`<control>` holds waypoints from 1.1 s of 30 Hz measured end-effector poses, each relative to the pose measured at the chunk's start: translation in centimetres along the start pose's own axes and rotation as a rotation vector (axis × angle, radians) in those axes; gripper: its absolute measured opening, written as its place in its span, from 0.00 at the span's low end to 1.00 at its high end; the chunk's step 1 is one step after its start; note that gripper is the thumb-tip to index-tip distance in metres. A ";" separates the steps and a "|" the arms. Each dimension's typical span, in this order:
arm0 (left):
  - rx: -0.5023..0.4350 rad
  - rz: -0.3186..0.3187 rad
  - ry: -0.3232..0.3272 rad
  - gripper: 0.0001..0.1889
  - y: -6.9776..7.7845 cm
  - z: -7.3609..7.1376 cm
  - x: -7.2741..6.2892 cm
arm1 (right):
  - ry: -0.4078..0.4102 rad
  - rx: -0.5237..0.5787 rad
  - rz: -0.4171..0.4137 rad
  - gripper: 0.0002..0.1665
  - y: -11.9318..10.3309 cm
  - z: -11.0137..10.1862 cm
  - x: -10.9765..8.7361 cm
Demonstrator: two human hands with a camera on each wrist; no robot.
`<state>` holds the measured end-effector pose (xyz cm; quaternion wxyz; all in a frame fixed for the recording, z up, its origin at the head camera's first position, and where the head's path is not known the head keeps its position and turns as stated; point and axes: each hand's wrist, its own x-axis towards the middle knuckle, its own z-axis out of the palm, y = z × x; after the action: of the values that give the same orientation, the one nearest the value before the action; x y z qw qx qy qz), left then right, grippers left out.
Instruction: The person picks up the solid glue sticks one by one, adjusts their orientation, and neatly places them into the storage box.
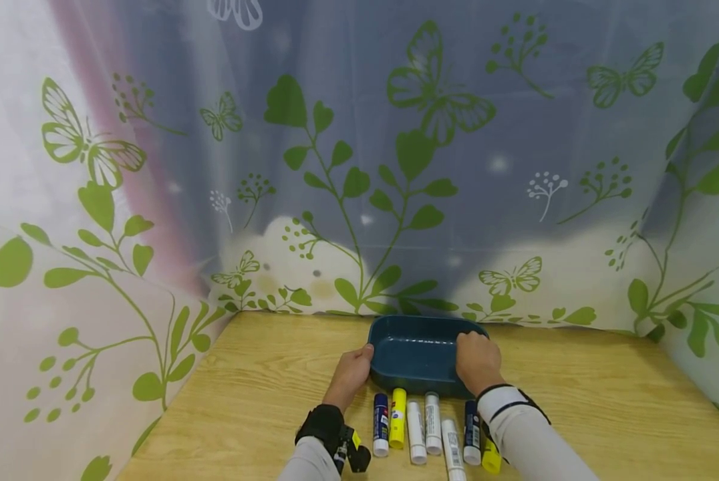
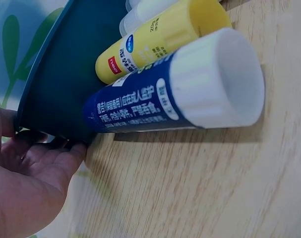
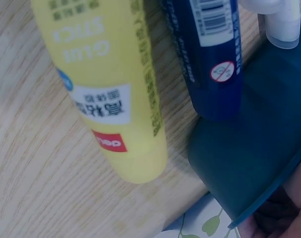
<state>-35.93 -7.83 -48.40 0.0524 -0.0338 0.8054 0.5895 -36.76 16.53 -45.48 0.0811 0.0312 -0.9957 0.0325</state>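
Note:
A dark teal rectangular tray stands at the back of the table, its inside bare. My left hand grips its left end, thumb at the rim; in the left wrist view the fingers reach beneath it. At the right end my right hand holds the rim with curled fingers, partly hidden by the wall in the right wrist view. Glue sticks lie in a row before the tray: a blue one and a yellow one at left, white ones midway, another blue one and another yellow one at right.
The wood-grain table ends at a patterned curtain right behind the tray. More curtain hangs along the left and right sides. Part of the right-hand yellow glue stick is covered by my right sleeve in the head view.

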 end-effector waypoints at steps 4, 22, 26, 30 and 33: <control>-0.001 0.001 0.002 0.28 0.0 0.0 -0.1 | 0.009 -0.011 -0.003 0.04 0.1 0.2 -0.1; -0.017 -0.006 -0.005 0.28 0.2 0.0 -0.2 | 0.012 0.011 -0.009 0.05 0.5 0.3 -0.2; -0.014 -0.007 -0.002 0.29 0.2 0.1 -0.2 | 0.011 0.001 -0.008 0.06 0.5 0.3 -0.2; -0.009 -0.004 0.003 0.28 0.1 0.1 -0.2 | 0.005 -0.004 -0.006 0.06 0.5 0.4 -0.2; -0.003 0.000 0.013 0.28 0.0 0.2 -0.2 | 0.005 -0.004 -0.004 0.06 0.5 0.4 -0.3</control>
<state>-35.67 -7.69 -48.42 0.0473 -0.0378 0.8049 0.5903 -36.60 17.03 -45.90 0.0837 0.0332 -0.9955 0.0307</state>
